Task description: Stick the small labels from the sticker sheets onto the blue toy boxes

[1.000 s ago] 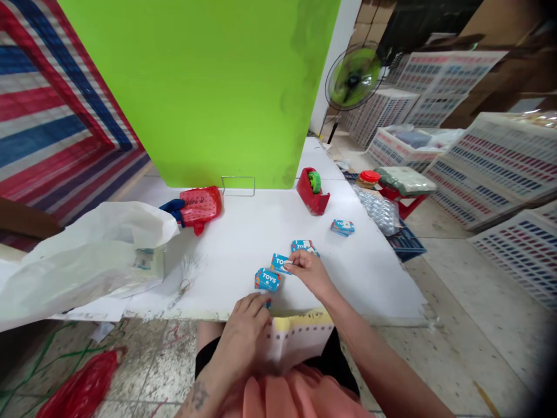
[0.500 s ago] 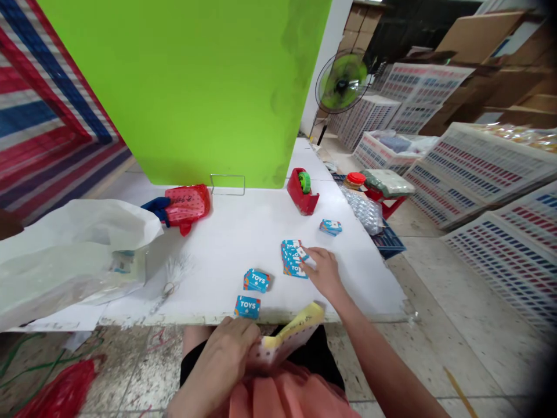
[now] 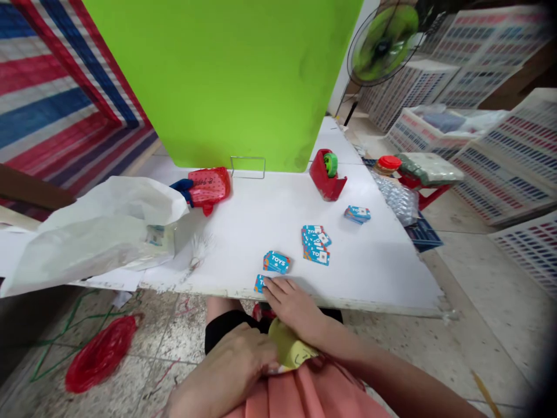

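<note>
The right hand [image 3: 292,306] lies at the near edge of the white table [image 3: 374,273], its fingers stretched out flat and resting on a blue card [image 3: 260,283] printed with white lettering; the card sits at the very edge of the table and is mostly covered by the fingertips. The left hand [image 3: 230,371] is down in the lap, below the table, fingers curled around a yellow and white sheet [image 3: 285,348] that it grips against the pink skirt. Just beyond the covered card lies a small stack of blue cards [image 3: 277,262], and to the right of that a larger fanned pile of cards [image 3: 315,245]. Farther right and farther off, a third little stack [image 3: 357,213] lies alone. A red tape dispenser [image 3: 327,175] with a green roll stands near the foot of the green board [image 3: 226,81], which rises at the far side of the table. On the left lie a red mesh pouch [image 3: 209,186] and a crumpled white plastic bag [image 3: 100,232]. A red bag [image 3: 98,354] lies on the floor at the near left.
</note>
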Demonstrator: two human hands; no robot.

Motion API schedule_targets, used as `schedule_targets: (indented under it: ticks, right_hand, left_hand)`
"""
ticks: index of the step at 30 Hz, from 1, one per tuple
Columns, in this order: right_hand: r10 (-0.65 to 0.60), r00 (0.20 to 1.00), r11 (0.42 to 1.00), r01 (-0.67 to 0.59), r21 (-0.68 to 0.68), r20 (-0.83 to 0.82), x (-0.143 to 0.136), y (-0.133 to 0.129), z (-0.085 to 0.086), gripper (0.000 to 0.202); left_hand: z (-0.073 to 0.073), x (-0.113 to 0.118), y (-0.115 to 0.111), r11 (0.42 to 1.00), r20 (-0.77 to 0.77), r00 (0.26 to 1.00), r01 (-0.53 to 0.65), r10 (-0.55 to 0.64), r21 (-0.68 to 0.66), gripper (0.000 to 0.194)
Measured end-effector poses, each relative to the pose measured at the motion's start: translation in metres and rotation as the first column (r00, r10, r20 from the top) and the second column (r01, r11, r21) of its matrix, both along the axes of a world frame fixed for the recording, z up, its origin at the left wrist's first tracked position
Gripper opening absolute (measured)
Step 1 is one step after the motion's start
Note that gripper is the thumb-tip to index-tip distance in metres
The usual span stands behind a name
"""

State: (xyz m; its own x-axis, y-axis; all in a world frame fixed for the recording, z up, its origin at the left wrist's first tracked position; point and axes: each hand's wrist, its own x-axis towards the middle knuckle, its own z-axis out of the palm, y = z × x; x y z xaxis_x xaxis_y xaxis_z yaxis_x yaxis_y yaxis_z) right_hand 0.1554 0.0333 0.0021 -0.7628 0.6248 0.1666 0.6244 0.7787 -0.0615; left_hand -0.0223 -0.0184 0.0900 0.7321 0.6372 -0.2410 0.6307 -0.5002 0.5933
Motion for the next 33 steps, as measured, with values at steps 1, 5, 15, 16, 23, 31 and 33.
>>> schedule_targets:
  ticks: [1,5,15,16,23,31,33]
  right_hand:
    - [0.010,1.000,1.000,-0.010,0.021,0.005,0.001,-0.002,-0.005,0.031]
    - [0.025,0.999,0.998,-0.022,0.064,-0.043,0.008,-0.008,-0.016,0.025]
    - [-0.032,0.982,0.989,0.058,0.137,-0.188,0.000,-0.007,-0.033,0.019]
    - [-0.020,0.982,0.986,0.050,0.158,-0.188,-0.001,-0.006,-0.034,0.019]
    - [0.078,0.975,0.979,-0.036,0.201,-0.206,0.002,-0.006,-0.032,0.020]
    - [0.094,0.966,0.986,-0.057,0.158,-0.241,0.015,0.006,0.004,0.039]
    - [0.034,0.967,0.983,0.012,0.181,-0.253,0.021,0.018,0.008,0.042]
  left_hand:
    - [-0.001,-0.001,-0.001,1.000,0.010,1.000,-0.003,0.003,-0.002,0.016]
    - [-0.006,-0.003,-0.005,1.000,0.042,0.999,-0.020,0.020,-0.007,0.017]
    - [-0.006,-0.003,-0.002,0.997,0.132,0.988,-0.079,0.080,-0.015,0.020]
    - [-0.006,-0.003,-0.002,0.996,0.140,0.987,-0.082,0.084,-0.020,0.020]
    - [-0.004,-0.007,-0.001,0.997,0.109,0.991,-0.075,0.078,-0.029,0.024]
    - [-0.009,-0.009,0.001,0.996,0.102,0.991,-0.087,0.088,-0.015,0.021]
    - [-0.009,-0.010,0.003,0.995,0.108,0.989,-0.101,0.101,-0.008,0.019]
